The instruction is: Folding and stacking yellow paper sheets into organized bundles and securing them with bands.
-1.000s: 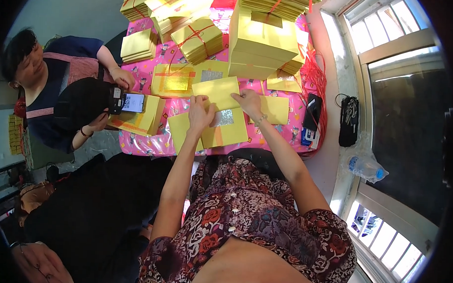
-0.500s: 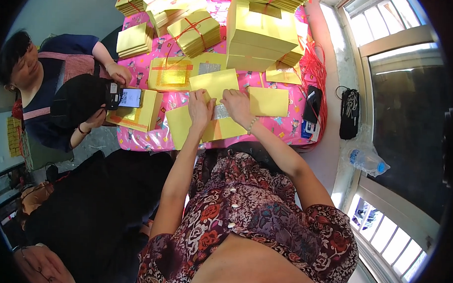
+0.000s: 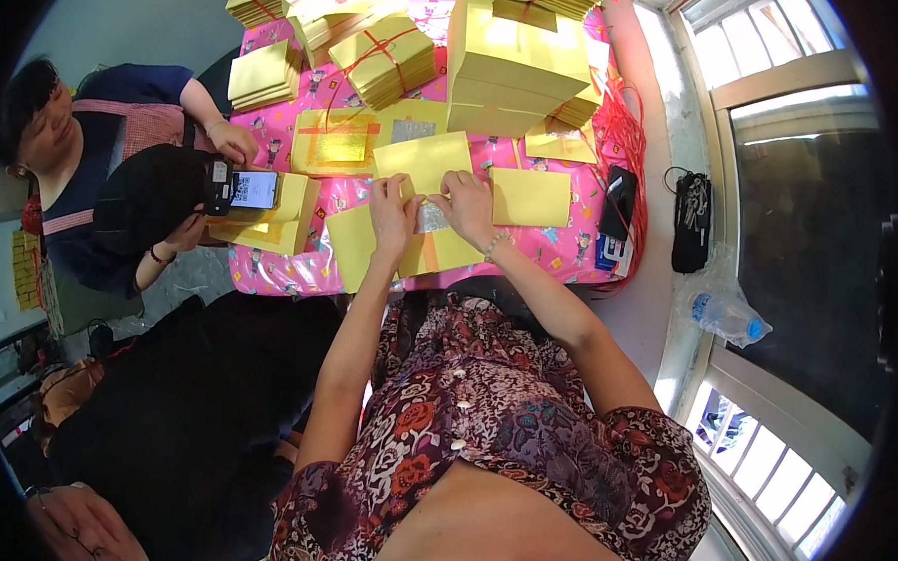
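Both hands are at the near edge of a yellow paper sheet [image 3: 424, 153] on the table. My left hand [image 3: 392, 211] has bent fingers closed on the sheet's left part. My right hand [image 3: 467, 206] grips the same edge a little further right, thumbs close together. Beneath and nearer me lies another yellow paper [image 3: 450, 253] with an orange stripe and a silver foil patch [image 3: 431, 218], partly hidden by my hands. More yellow paper [image 3: 349, 242] is left of my left wrist. A folded yellow sheet [image 3: 531, 197] rests just right of my right hand.
The table has a pink patterned cover [image 3: 271, 274]. Red-tied yellow paper bundles [image 3: 385, 63] and a tall yellow stack [image 3: 515, 75] stand behind. Red strings [image 3: 634, 218] and a black phone [image 3: 619, 202] are at right. At left, a person sits near a lit phone [image 3: 253, 189].
My hands stay on the sheet's near edge, with the fingers shifting slightly and the thumbs drawing closer together. The lit phone at left has tilted a little.
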A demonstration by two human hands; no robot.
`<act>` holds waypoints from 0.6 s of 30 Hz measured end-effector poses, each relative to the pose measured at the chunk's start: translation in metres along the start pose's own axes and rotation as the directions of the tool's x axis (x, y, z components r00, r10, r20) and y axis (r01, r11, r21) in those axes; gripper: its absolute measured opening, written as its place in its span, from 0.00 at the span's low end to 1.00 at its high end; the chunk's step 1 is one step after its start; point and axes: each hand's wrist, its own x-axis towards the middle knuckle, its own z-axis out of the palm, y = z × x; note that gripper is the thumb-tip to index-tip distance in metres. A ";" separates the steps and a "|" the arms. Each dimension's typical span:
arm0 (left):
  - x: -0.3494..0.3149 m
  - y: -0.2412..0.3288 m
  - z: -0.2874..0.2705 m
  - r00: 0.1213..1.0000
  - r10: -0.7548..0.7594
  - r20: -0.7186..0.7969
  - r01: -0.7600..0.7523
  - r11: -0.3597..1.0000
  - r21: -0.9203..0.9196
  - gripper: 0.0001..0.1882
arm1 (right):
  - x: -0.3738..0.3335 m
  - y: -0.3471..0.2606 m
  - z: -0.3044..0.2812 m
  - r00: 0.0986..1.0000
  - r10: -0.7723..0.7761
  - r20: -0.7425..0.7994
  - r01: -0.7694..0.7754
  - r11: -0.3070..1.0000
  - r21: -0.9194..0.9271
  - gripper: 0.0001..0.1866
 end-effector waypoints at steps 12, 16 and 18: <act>-0.007 -0.028 -0.013 0.985 -0.150 0.088 0.167 0.955 -0.244 0.21 | -0.002 -0.010 -0.005 0.996 0.092 0.011 -0.091 0.994 -0.067 0.17; -0.008 -0.033 -0.011 0.989 -0.121 0.083 0.141 0.941 -0.308 0.20 | 0.000 -0.017 -0.001 0.991 0.137 0.005 -0.135 0.983 -0.128 0.21; -0.008 -0.036 -0.010 0.991 -0.110 0.075 0.128 0.938 -0.321 0.21 | 0.000 -0.016 -0.001 0.991 0.131 0.011 -0.128 0.983 -0.130 0.21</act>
